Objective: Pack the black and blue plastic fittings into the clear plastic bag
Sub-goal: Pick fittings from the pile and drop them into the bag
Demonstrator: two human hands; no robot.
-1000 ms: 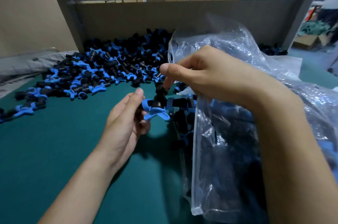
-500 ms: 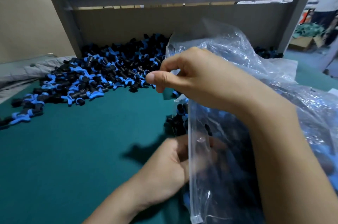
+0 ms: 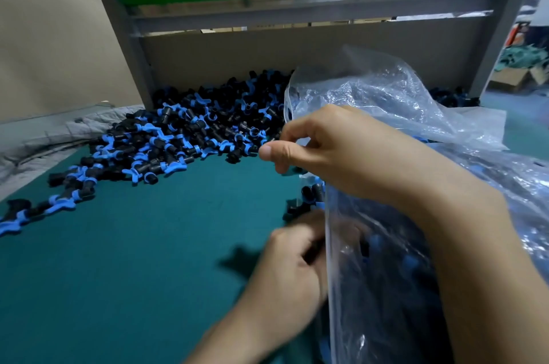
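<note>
Head view: R hand [image 3: 341, 155] is pinching the rim of the clear plastic bag [image 3: 401, 102]. L hand [image 3: 291, 271] is sitting at the bag mouth, fingers blurred, can't tell grip. Black and blue plastic fittings [image 3: 178, 137] are lying heaped on the teal table [image 3: 118, 259], w/ more inside the bag.

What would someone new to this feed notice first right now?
Most likely the big heap of black and blue fittings sprawled across the green table toward the back. Next, the clear plastic bag at right, already dark with fittings, its rim pinched up by the right hand. The left hand sits curled and blurred at the bag's mouth; what it holds is unclear.
</note>
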